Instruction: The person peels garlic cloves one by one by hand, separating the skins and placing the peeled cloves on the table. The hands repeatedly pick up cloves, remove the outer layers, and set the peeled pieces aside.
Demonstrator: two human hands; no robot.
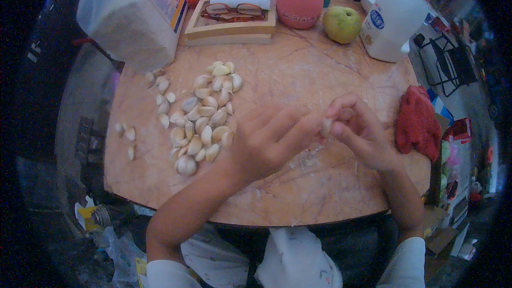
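Observation:
A garlic clove (pixel 326 127) is pinched between the thumb and forefinger of my right hand (pixel 362 136). My left hand (pixel 276 138), palm down, reaches the same clove with its fingertips, partly hidden behind its own knuckles. Left of that hand lies a pile of unpeeled garlic cloves (pixel 206 112), with a rounder garlic bulb (pixel 187 165) at its near end. Several pale, peeled-looking cloves (pixel 221 70) sit at the pile's far end. A loose column of smaller cloves (pixel 163 107) and a few stray cloves (pixel 130 133) lie farther left.
The marbled tabletop (pixel 304 72) bears bits of skin below my hands. Along its far side stand a bag of grain (pixel 128 24), a wooden tray (pixel 232 34) with eyeglasses (pixel 234 10), a pink jar (pixel 300 6), a green fruit (pixel 342 25) and a white jug (pixel 390 24). A red cloth (pixel 418 122) lies right.

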